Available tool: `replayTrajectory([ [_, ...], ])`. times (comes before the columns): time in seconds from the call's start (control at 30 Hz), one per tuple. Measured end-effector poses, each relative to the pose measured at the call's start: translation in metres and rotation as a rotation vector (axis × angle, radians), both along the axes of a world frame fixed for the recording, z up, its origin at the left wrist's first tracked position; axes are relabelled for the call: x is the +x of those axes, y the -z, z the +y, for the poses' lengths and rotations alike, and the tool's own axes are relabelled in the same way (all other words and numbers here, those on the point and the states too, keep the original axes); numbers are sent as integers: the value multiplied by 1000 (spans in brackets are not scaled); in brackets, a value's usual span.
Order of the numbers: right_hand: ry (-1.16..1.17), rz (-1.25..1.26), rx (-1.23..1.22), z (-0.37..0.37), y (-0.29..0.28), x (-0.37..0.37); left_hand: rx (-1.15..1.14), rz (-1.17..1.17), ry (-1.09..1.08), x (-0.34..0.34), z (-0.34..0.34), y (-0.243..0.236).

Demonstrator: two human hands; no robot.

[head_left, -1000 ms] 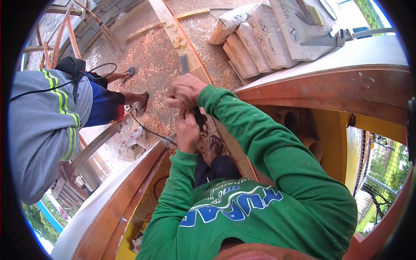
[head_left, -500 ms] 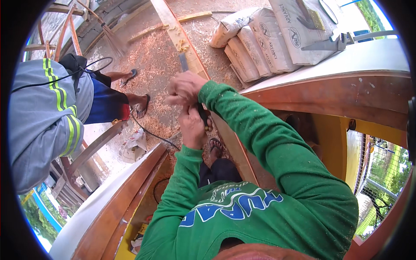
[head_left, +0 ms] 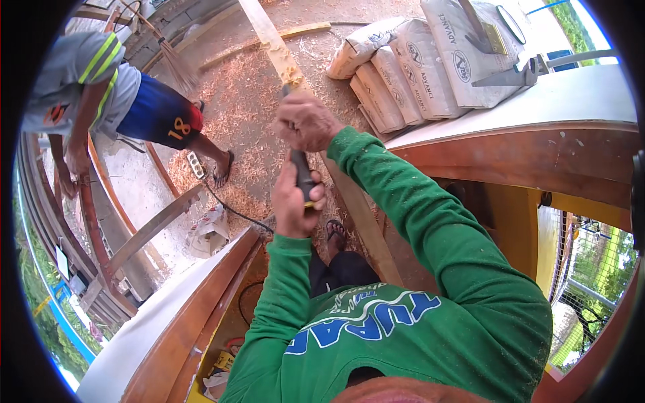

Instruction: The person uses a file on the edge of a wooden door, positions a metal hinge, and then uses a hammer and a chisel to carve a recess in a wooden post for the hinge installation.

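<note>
A hand plane [head_left: 303, 172], dark-bodied with a yellow mark near its back end, rests along a long, narrow pale board [head_left: 263, 37]. My left hand [head_left: 291, 203] is wrapped round its rear handle. Farther forward, my right hand [head_left: 308, 122] is closed over the front part, slightly blurred, and hides most of it. Just beyond the plane's grey front tip, curled shavings [head_left: 289, 70] lie on the board. Toward me, the board passes beneath my right forearm and runs down beside my foot.
Paper sacks [head_left: 420, 64] are piled at right, beside a white-topped brown ledge [head_left: 537, 144]. At left, a person in blue shorts [head_left: 158, 111] bends toward wooden frames. A power strip [head_left: 195, 164], its cord, a broom [head_left: 173, 64] and scattered shavings lie about the floor.
My hands have shifted, exposing more of the plane between them. The other person has moved farther back and bent to the left, with the power strip now visible on the floor.
</note>
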State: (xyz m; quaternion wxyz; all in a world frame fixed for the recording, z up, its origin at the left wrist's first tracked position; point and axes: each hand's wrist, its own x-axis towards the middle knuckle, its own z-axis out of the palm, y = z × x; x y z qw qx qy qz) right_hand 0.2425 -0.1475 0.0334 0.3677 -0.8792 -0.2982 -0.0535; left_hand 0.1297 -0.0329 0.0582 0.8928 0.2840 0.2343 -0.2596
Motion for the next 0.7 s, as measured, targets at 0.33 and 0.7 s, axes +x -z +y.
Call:
replayTrajectory([
  [0.33,249,150,-557,4,-1,-4,418,-79,-13,-38,61,0],
  [0.7,-69,176,-614,26,-15,-11,554,121,-77,-73,87,29],
])
